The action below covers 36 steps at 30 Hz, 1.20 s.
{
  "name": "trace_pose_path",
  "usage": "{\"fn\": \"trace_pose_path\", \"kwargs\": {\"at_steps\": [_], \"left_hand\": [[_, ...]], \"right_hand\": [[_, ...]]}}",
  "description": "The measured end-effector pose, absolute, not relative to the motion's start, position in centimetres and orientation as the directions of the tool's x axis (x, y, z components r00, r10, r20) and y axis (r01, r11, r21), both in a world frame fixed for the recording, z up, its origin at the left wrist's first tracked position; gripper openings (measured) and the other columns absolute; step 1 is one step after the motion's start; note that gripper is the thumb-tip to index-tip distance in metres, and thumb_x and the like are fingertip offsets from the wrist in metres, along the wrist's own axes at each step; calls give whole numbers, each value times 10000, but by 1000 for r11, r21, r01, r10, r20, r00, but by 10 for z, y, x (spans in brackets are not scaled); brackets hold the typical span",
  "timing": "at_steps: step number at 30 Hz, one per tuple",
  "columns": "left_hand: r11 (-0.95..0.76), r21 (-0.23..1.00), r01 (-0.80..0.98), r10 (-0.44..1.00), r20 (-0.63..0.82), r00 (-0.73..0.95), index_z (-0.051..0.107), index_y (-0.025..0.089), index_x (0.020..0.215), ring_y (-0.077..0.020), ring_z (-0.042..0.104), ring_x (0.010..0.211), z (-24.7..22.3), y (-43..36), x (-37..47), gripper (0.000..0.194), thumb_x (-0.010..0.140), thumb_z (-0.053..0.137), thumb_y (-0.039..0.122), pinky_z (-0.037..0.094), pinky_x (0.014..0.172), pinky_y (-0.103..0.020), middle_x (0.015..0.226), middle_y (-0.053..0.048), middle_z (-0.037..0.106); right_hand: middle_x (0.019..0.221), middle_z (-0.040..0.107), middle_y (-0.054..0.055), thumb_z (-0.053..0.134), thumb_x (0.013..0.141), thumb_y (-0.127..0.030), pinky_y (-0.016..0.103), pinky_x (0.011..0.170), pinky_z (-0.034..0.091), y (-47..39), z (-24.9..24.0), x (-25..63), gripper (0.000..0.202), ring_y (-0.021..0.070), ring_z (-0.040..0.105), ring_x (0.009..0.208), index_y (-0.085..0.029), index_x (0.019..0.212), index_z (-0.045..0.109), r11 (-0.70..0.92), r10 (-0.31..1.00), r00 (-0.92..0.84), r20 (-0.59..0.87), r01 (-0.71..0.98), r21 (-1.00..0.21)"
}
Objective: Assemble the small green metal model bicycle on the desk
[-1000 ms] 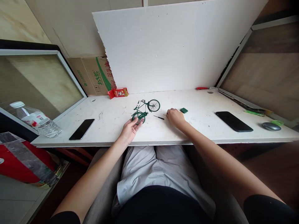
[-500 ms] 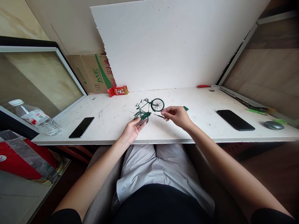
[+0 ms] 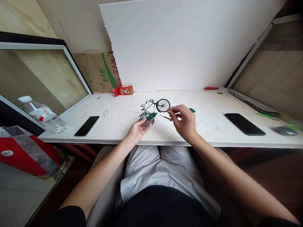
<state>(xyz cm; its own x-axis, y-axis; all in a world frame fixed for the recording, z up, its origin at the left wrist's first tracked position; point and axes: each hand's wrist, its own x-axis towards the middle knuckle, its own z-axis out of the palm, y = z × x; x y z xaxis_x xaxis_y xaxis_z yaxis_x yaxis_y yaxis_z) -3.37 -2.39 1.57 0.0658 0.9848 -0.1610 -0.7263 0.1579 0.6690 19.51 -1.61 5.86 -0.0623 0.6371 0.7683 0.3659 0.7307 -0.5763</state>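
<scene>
A small green model bicycle [image 3: 151,114] is tilted above the white table, with its spoked front wheel to the upper right. My left hand [image 3: 136,130] grips it by the rear wheel, thumb on the near face and fingers behind. Close to the front wheel's lower right, my right hand [image 3: 184,121] is closed, thumb and forefinger pinched together. A thin, dark-handled small screwdriver [image 3: 165,116] sticks out from under those fingers, its tip pointing left toward the bicycle. Whether the pinched fingertips hold something too is too small to tell. Beyond that hand lies a small green piece [image 3: 192,110].
On the white table [image 3: 118,126] lie a black phone [image 3: 87,126] at left and another dark phone [image 3: 245,124] at right, near a grey rounded object [image 3: 286,130]. A water bottle [image 3: 44,115] leans at far left. A red small box [image 3: 126,90] stands at the back.
The whole view has shifted slightly, moving things rightward. My right hand has turned and drawn a little away from the front wheel; the left keeps its hold on the bicycle.
</scene>
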Motion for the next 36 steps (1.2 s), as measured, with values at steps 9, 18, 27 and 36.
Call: {"fn": "trace_pose_path", "kwargs": {"at_steps": [9, 18, 27, 36], "left_hand": [[123, 710, -693, 992, -86, 88, 751, 126, 1035, -212, 791, 999, 8, -24, -34, 192, 851, 804, 143, 597, 1069, -383, 1106, -103, 815], [97, 748, -657, 994, -41, 101, 739, 145, 980, -198, 774, 916, 11, -26, -30, 172, 828, 818, 153, 592, 1051, -400, 1000, -79, 807], [119, 757, -643, 992, -64, 108, 742, 151, 1059, -197, 779, 897, 10, -25, -30, 254, 823, 834, 176, 619, 997, -391, 1016, -75, 806], [113, 783, -612, 993, -77, 85, 717, 161, 1037, -185, 782, 815, 16, -30, -29, 280, 805, 868, 200, 636, 905, -369, 985, -51, 803]], "right_hand": [[1007, 730, 99, 609, 1045, -492, 359, 697, 586, -29, 45, 175, 275, 237, 683, 913, -245, 968, 703, 662, 749, -257, 611, 266, -701], [1041, 784, 88, 676, 1014, -441, 335, 694, 588, -30, 41, 167, 241, 223, 715, 917, -246, 1057, 811, 673, 733, -355, 581, 249, -697], [1047, 776, 89, 636, 1041, -393, 336, 681, 606, -29, 38, 164, 238, 219, 711, 927, -259, 1124, 814, 713, 699, -341, 628, 277, -644], [1045, 743, 97, 575, 1073, -354, 364, 720, 613, -22, 34, 168, 236, 227, 695, 945, -257, 1117, 786, 750, 660, -385, 645, 283, -599]]}}
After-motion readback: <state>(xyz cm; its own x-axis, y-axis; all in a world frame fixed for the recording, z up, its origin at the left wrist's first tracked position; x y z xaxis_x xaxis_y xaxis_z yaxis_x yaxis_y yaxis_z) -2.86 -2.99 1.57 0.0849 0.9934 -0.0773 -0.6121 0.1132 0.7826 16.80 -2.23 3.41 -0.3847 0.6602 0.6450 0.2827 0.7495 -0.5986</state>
